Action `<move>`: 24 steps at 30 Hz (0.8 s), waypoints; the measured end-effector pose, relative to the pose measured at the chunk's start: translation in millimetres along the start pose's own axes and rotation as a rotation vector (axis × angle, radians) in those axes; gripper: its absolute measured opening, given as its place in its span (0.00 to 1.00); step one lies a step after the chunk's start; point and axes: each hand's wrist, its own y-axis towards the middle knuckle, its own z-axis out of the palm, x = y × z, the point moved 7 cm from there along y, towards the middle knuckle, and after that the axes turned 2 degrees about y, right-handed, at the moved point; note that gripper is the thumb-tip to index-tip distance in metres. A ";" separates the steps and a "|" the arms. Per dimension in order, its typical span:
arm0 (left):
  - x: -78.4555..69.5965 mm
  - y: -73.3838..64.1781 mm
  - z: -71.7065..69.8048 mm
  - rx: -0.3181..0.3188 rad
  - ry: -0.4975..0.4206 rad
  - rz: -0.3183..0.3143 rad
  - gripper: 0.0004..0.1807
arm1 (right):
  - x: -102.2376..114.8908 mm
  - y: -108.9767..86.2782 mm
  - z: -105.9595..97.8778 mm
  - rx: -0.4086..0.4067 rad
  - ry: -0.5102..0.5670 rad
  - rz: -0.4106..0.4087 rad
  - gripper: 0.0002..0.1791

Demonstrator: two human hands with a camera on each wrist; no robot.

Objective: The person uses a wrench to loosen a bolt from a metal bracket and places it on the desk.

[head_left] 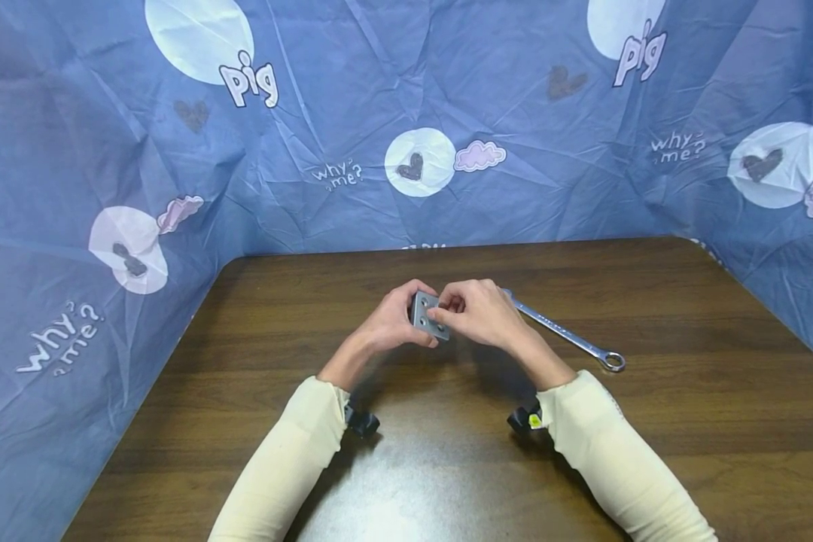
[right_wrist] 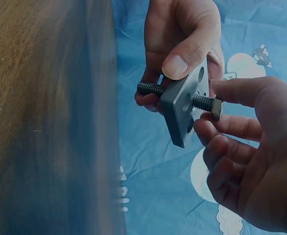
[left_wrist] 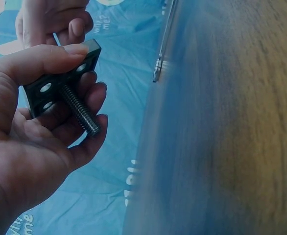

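Note:
My left hand [head_left: 389,322] grips a grey metal plate [head_left: 431,329] by its edges, thumb on one side and fingers on the other. Several round holes run through the plate. A hex bolt [right_wrist: 203,102] passes through it, and the threaded end [left_wrist: 80,110] sticks out on the left palm's side. On the opposite face, the bolt's head stands off the plate with some thread showing between. My right hand [head_left: 484,315] pinches around that head with thumb and fingertips, the other fingers curled below.
A combination wrench [head_left: 562,330] lies on the brown wooden table [head_left: 278,339] just right of my right hand, its ring end towards the right. A blue printed cloth [head_left: 352,211] hangs behind the table and along both sides.

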 end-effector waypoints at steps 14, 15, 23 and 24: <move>0.5 0.5 -0.5 -0.013 0.026 -0.002 0.36 | 8.9 -1.0 -3.4 -0.020 0.082 -0.120 0.11; 0.6 0.6 -0.4 -0.013 0.025 -0.002 0.36 | 9.6 -1.1 -3.7 -0.026 0.086 -0.132 0.11; 0.3 0.9 0.5 -0.006 0.016 0.002 0.37 | 11.9 -1.7 -2.5 -0.027 0.156 -0.159 0.14; 0.6 0.9 0.5 -0.004 0.016 0.000 0.37 | 12.0 -1.8 -2.2 -0.026 0.157 -0.156 0.15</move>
